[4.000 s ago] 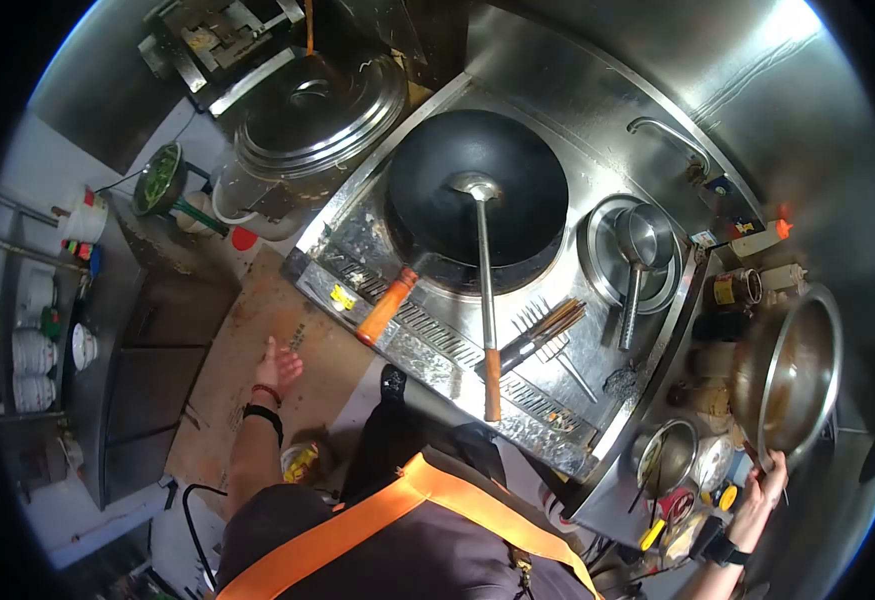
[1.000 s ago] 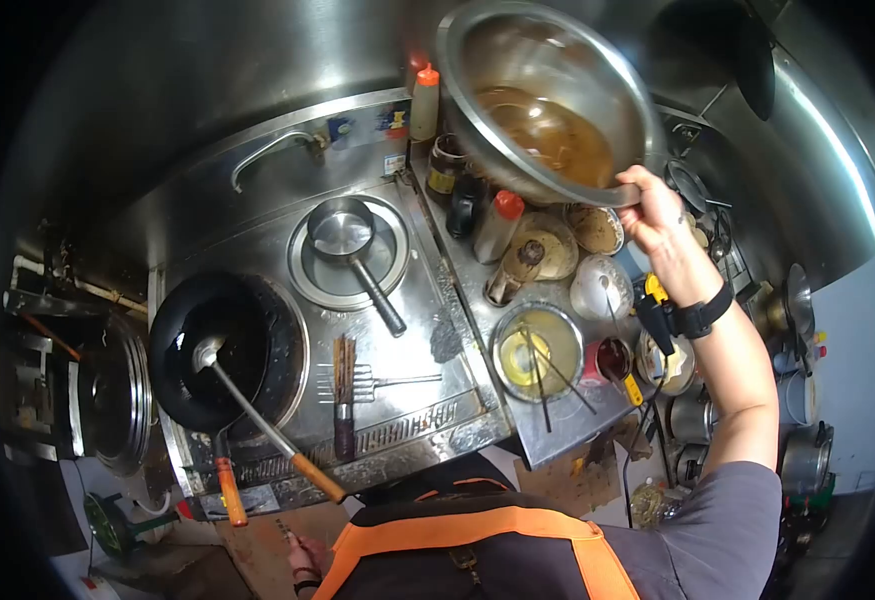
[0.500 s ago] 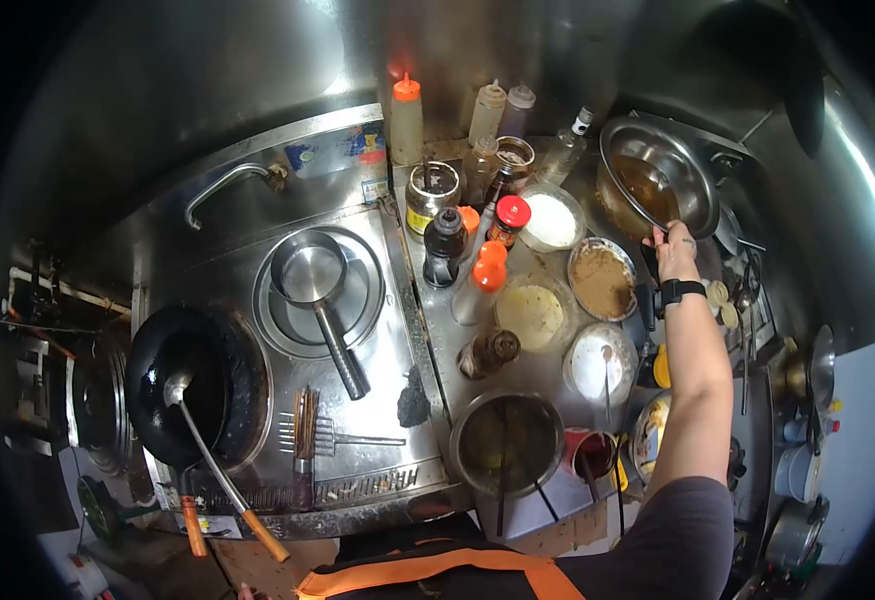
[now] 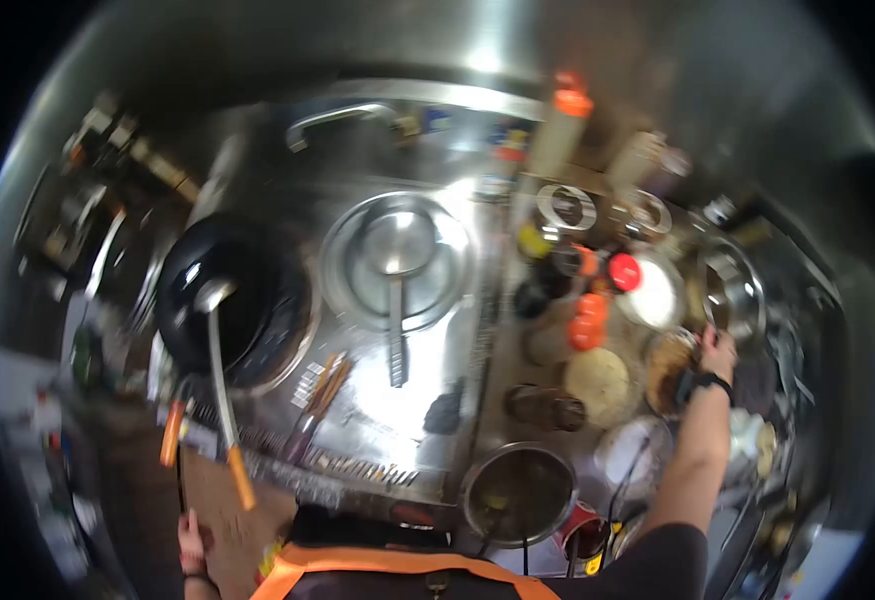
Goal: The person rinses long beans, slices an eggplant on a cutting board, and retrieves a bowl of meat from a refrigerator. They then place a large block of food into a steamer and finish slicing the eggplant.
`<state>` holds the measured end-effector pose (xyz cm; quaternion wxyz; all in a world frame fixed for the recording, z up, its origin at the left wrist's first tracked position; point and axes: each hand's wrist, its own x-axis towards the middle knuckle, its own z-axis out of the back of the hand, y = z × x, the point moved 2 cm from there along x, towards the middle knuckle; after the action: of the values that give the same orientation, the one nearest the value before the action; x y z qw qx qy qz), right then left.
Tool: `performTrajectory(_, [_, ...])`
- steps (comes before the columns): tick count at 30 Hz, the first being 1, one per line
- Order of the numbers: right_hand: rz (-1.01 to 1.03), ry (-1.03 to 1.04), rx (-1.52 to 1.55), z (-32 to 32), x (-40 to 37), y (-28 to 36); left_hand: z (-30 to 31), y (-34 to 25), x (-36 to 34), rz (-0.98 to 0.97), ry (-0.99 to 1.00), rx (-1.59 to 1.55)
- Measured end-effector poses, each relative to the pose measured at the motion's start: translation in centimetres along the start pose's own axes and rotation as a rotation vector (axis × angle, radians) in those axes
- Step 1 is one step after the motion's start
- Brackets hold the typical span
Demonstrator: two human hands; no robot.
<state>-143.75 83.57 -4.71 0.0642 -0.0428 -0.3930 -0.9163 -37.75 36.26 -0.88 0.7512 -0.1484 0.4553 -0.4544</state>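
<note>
My right hand (image 4: 717,352) is closed on the near rim of a steel bowl (image 4: 749,288) at the right back; brownish liquid shows inside. My left hand (image 4: 192,540) is low at the left, below the wok. A thin dark rod (image 4: 180,485) reaches down to it, but blur hides whether the fingers hold it. The black wok (image 4: 202,335) has a ladle (image 4: 219,385) lying in it, its wooden handle sticking out over the front edge. Near my right wrist are a bowl of brown powder (image 4: 665,375) and a pale bowl of white seasoning (image 4: 629,452).
A saucepan (image 4: 397,245) sits in a wide steel basin (image 4: 447,300). Squeeze bottles (image 4: 562,125), jars and a red-lidded jar (image 4: 624,272) crowd the right counter. A steel pot (image 4: 519,490) stands at the front edge. A faucet (image 4: 342,115) juts from the back.
The view has swung left and blurred. My left hand has come further into view at the lower left. My right hand still grips the steel bowl's rim.
</note>
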Motion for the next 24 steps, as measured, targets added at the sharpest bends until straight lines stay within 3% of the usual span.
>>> performTrajectory(2, [0.391, 0.012, -0.105, 1.3, -4.1, 9.5, -1.8, -3.0, -1.6, 0.037, -0.134, 0.101])
performTrajectory(3, [0.536, -0.005, 0.113, 1.3, -6.6, 14.0, -2.6, -4.2, -2.0, 0.074, -0.111, -0.004])
performTrajectory(4, [0.196, 0.156, 0.102, 1.9, -6.7, 12.8, -2.2, -3.3, -0.7, 0.065, -0.062, -0.065])
performTrajectory(6, [0.235, 0.267, 0.326, 2.9, -4.6, 7.2, -1.3, 0.9, 3.6, 0.057, -0.138, -0.107])
performTrajectory(7, [0.301, 0.369, 0.607, 3.3, -5.5, 8.1, -1.3, 0.6, 4.3, 0.06, -0.17, -0.028])
performTrajectory(8, [-0.222, 0.273, 0.916, 4.0, -2.3, 7.0, -1.8, 0.3, 4.9, 0.027, -0.221, -0.014])
performTrajectory(10, [-0.775, 0.358, 1.144, 6.3, 2.3, 5.9, -0.7, 3.0, 9.0, 0.046, -0.299, 0.214])
performTrajectory(12, [-0.695, 0.394, 1.006, 7.7, 0.3, 8.9, 0.2, 5.1, 12.4, -0.229, -0.573, 0.628])
performTrajectory(14, [-0.586, 0.441, 0.89, 8.6, -2.5, 13.1, 1.4, -0.5, 11.1, -0.059, -0.467, 0.574])
performTrajectory(17, [-0.407, 0.546, 0.888, 7.9, -6.6, 17.0, 5.9, -0.1, 17.0, 0.042, -0.442, 0.338])
performTrajectory(20, [-0.387, 0.54, 0.908, 6.7, -13.8, 23.9, 11.1, 2.4, 26.3, -0.079, -0.541, 0.285])
performTrajectory(24, [-0.338, 0.357, 0.822, 3.0, -29.7, 32.7, 17.3, 2.2, 39.6, -0.062, -0.344, 0.211])
